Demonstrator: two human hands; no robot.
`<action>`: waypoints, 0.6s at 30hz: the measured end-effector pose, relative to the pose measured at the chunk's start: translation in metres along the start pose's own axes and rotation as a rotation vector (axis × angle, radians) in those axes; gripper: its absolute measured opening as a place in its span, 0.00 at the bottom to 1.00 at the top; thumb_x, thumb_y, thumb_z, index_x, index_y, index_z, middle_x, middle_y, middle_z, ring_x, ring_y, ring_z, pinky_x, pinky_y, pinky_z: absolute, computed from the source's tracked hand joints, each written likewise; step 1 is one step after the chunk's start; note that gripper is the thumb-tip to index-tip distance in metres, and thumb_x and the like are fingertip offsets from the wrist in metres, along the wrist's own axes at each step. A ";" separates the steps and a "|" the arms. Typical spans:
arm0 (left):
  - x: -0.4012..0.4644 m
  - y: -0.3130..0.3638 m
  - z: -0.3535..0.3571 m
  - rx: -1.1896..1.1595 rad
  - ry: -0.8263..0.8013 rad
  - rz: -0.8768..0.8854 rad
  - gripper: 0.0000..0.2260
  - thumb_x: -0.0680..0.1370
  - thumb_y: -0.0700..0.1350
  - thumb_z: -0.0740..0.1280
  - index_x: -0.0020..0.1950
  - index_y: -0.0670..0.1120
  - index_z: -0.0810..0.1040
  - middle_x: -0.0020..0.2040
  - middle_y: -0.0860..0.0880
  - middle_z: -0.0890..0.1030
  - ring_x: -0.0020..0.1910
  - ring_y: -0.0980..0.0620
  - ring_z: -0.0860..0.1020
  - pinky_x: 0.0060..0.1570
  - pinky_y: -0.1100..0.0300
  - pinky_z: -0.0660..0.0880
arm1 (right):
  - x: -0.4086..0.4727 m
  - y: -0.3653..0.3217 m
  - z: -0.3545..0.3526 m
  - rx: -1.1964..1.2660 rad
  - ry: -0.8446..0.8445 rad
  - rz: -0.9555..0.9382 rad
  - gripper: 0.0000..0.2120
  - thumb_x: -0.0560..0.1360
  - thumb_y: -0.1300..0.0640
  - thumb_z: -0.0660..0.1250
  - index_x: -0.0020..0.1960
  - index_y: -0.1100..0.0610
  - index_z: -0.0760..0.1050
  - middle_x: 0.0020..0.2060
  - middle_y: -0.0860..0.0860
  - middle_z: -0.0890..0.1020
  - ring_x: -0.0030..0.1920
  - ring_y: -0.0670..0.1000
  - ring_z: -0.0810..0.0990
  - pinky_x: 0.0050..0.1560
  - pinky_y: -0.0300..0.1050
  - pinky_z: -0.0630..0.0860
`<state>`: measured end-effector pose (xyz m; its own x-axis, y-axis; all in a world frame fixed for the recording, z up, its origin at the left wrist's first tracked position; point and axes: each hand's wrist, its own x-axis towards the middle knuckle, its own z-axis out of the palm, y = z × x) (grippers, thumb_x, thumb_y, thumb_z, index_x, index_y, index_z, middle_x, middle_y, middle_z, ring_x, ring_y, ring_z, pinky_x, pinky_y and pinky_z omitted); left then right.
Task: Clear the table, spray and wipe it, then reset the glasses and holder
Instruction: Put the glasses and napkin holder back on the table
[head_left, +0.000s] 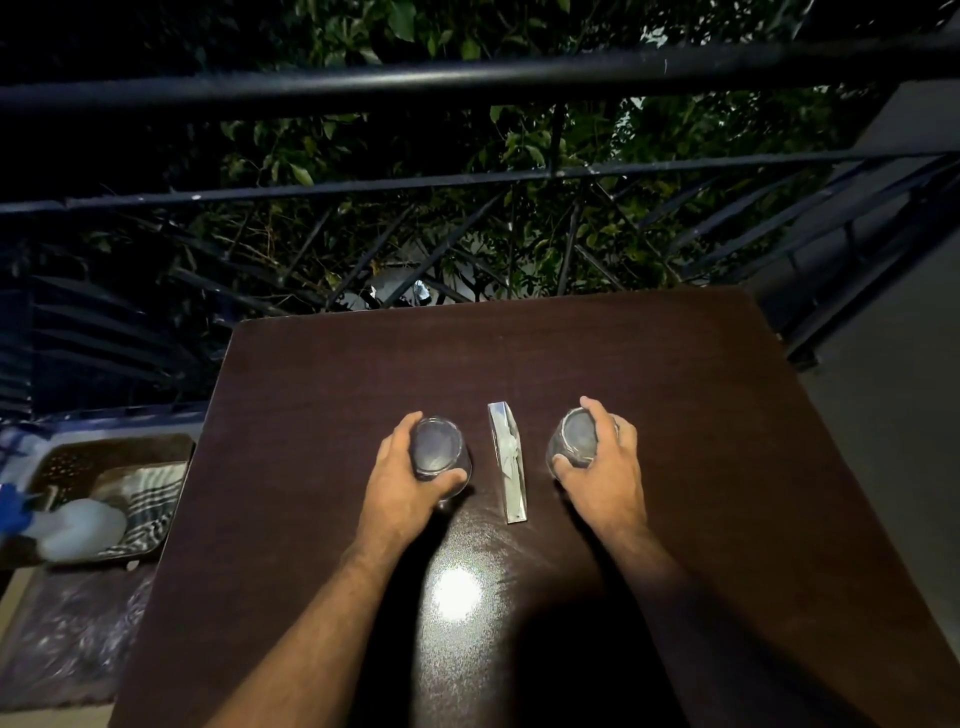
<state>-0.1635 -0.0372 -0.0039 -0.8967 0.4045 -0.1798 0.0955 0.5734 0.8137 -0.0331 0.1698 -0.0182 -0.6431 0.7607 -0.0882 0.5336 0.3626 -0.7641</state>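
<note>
Two clear glasses stand on the dark brown table (675, 415), one on each side of a narrow shiny metal holder (508, 462) that lies along the middle. My left hand (402, 480) is wrapped around the left glass (437, 448). Around the right glass (577, 435) my right hand (605, 462) is closed in the same way. Both glasses appear to rest on the tabletop. A bright light spot reflects off the table between my forearms.
A dark tray (57, 457) sits low to the left of the table with a white spray bottle (78, 527) and a striped cloth (153, 499) in it. A black metal railing (467, 80) runs right behind the table's far edge, with foliage beyond. A grey wall stands at the right.
</note>
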 end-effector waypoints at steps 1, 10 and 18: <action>0.000 -0.001 -0.001 -0.012 -0.013 -0.006 0.43 0.64 0.51 0.81 0.75 0.59 0.64 0.68 0.54 0.70 0.60 0.57 0.72 0.61 0.63 0.66 | 0.000 0.002 0.000 -0.001 -0.008 -0.001 0.40 0.69 0.56 0.76 0.74 0.37 0.62 0.71 0.48 0.64 0.69 0.52 0.71 0.71 0.51 0.72; 0.005 0.005 -0.039 0.194 -0.028 0.120 0.40 0.75 0.71 0.57 0.81 0.55 0.50 0.82 0.54 0.50 0.79 0.57 0.46 0.75 0.57 0.48 | 0.018 -0.014 -0.019 -0.273 -0.071 -0.187 0.34 0.80 0.37 0.55 0.82 0.48 0.52 0.82 0.49 0.52 0.82 0.51 0.41 0.81 0.53 0.43; 0.037 0.071 -0.097 0.380 -0.003 0.241 0.32 0.82 0.60 0.55 0.82 0.48 0.52 0.82 0.51 0.52 0.79 0.57 0.45 0.75 0.60 0.47 | 0.068 -0.102 -0.047 -0.564 -0.210 -0.233 0.39 0.72 0.61 0.66 0.81 0.54 0.57 0.82 0.53 0.52 0.82 0.58 0.41 0.81 0.57 0.43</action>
<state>-0.2317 -0.0508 0.1012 -0.8280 0.5606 -0.0121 0.4543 0.6833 0.5715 -0.1053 0.2099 0.0837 -0.8401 0.5271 -0.1277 0.5372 0.7761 -0.3303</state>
